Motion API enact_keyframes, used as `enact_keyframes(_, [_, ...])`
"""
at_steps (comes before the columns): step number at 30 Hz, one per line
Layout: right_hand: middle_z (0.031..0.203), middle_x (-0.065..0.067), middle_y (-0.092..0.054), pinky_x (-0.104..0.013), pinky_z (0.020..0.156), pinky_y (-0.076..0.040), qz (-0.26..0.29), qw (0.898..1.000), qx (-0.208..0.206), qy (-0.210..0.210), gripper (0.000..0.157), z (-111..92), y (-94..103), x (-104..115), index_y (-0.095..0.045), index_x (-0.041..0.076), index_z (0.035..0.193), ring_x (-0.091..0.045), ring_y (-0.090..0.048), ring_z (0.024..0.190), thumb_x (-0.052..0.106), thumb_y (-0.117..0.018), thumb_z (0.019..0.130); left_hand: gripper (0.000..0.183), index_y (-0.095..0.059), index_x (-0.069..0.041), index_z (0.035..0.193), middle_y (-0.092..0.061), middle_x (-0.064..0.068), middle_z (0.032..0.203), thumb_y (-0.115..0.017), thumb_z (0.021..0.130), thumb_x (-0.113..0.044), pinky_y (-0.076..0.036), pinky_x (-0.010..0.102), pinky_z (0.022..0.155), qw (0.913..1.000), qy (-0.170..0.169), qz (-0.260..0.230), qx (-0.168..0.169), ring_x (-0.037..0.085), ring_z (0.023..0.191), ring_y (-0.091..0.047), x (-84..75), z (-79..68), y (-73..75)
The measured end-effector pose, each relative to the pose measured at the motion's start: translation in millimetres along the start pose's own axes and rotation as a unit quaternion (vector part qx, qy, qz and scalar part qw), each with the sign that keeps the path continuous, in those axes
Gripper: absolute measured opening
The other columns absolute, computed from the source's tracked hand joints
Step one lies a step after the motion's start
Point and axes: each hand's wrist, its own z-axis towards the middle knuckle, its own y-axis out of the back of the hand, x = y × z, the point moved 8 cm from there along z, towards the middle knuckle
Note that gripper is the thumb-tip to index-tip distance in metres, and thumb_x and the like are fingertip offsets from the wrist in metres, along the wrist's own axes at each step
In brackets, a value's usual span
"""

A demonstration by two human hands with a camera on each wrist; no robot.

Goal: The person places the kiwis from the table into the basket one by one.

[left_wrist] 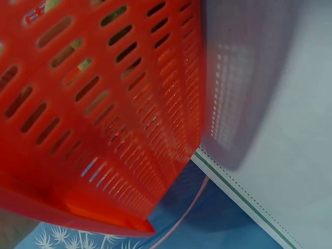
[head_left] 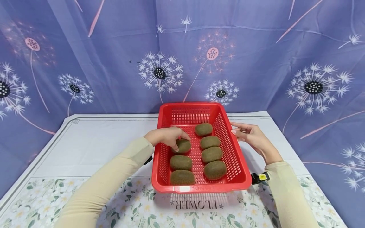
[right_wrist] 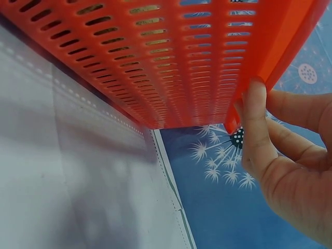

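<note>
A red slotted plastic basket stands on the table and holds several brown kiwis in two rows. My left hand reaches over the left rim and curls its fingers round the far kiwi of the left row. Two more kiwis lie nearer me in that row, and the right row has several. My right hand rests at the basket's right rim with relaxed fingers. In the right wrist view its thumb touches the rim of the basket wall. The left wrist view shows only the basket wall.
The table wears a white cloth with a floral band and the word FLOWER along the near edge. A blue backdrop printed with dandelions hangs close behind and at both sides. A black strap with a yellow tag sits at my right wrist.
</note>
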Motion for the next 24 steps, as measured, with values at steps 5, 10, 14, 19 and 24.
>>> enact_keyframes(5, [0.096, 0.008, -0.067, -0.029, 0.079, -0.055, 0.002, 1.000, 0.001, 0.001, 0.054, 0.5, 0.5, -1.7, -0.042, -0.006, 0.141, -0.011, -0.068, 0.082, 0.013, -0.061, 0.095, 0.061, -0.057, -0.008, 0.134, -0.061, 0.004, 0.128, -0.077, 0.078, -0.003, -0.043, 0.031, 0.099, 0.9999, 0.004, 0.005, 0.008, 0.020, 0.115, -0.056, -0.6, 0.6, -1.3])
enact_keyframes(10, [0.095, 0.005, -0.067, -0.028, 0.078, -0.055, -0.004, 1.000, 0.000, 0.005, 0.054, 1.5, 1.1, -1.0, -0.042, -0.005, 0.141, -0.011, -0.068, 0.082, 0.014, -0.061, 0.095, 0.063, -0.053, -0.009, 0.138, -0.059, 0.005, 0.129, -0.076, 0.080, -0.002, -0.042, 0.033, 0.100, 0.9996, 0.023, -0.009, 0.016, 0.020, 0.114, -0.054, 0.9, 1.1, -3.1])
enact_keyframes(14, [0.092, 0.000, -0.064, -0.028, 0.078, -0.055, -0.015, 1.000, 0.003, 0.011, 0.053, 2.5, 0.5, 0.9, -0.042, -0.004, 0.142, -0.011, -0.068, 0.082, 0.013, -0.061, 0.095, 0.065, -0.050, -0.010, 0.140, -0.056, 0.006, 0.131, -0.075, 0.080, -0.003, -0.041, 0.035, 0.102, 0.9990, 0.035, -0.017, 0.020, 0.021, 0.115, -0.053, 2.9, 1.1, -4.2])
enact_keyframes(19, [0.096, -0.004, -0.063, -0.026, 0.078, -0.055, -0.052, 0.998, 0.004, 0.018, 0.052, 3.4, 0.6, 4.0, -0.043, -0.004, 0.141, -0.010, -0.067, 0.083, 0.014, -0.060, 0.096, 0.066, -0.048, -0.010, 0.141, -0.056, 0.005, 0.133, -0.075, 0.081, -0.004, -0.042, 0.034, 0.101, 0.9991, 0.035, -0.012, 0.019, 0.020, 0.114, -0.054, 3.8, 1.3, -2.7])
enact_keyframes(24, [0.105, -0.020, -0.063, -0.031, 0.075, -0.056, -0.121, 0.992, 0.007, 0.039, 0.049, 3.9, -0.9, 15.0, -0.045, -0.007, 0.138, -0.008, -0.065, 0.081, 0.012, -0.059, 0.096, 0.064, -0.045, -0.005, 0.143, -0.053, 0.012, 0.137, -0.071, 0.084, -0.004, -0.042, 0.037, 0.102, 0.9987, 0.028, -0.040, -0.011, 0.026, 0.121, -0.052, 4.9, -4.6, 9.3])
